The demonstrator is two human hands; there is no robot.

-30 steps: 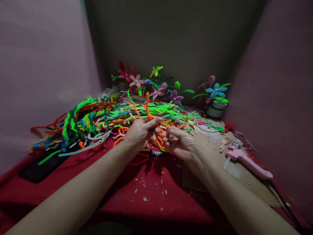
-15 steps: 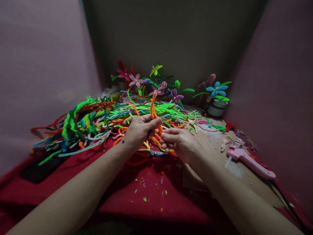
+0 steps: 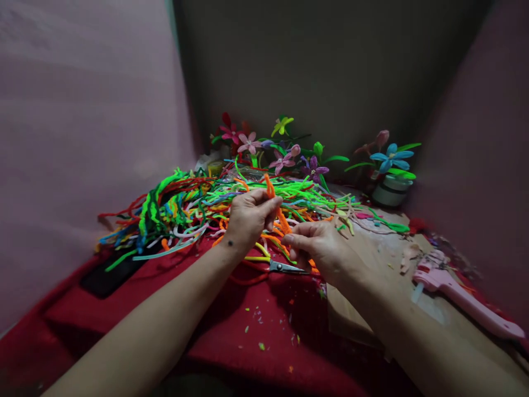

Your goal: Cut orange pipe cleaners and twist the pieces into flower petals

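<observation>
Between my hands is an orange pipe cleaner (image 3: pixel 283 220), twisted together along its length. My left hand (image 3: pixel 251 216) pinches its upper part, and a short orange end sticks up above the thumb. Lower and to the right, my right hand (image 3: pixel 316 247) grips the other end between thumb and fingers. Just below the hands lie scissors (image 3: pixel 285 267) on the red cloth, their handles partly among the strands. Behind the hands spreads a big heap of pipe cleaners (image 3: pixel 264 193) in green, orange, red and other colours.
Pipe-cleaner flowers (image 3: pixel 281 160) stand at the back, with a blue flower (image 3: pixel 392 158) by a white jar (image 3: pixel 390 190). A pink glue gun (image 3: pixel 463 292) rests on cardboard at the right. At left, a black phone (image 3: pixel 109 275) lies partly under strands. Scraps dot the red cloth (image 3: pixel 231 342).
The view has swung left, so everything sits further right. My hands have drawn slightly apart along the orange pipe cleaner, and its two loose upper ends now stand closer together and shorter above my left thumb.
</observation>
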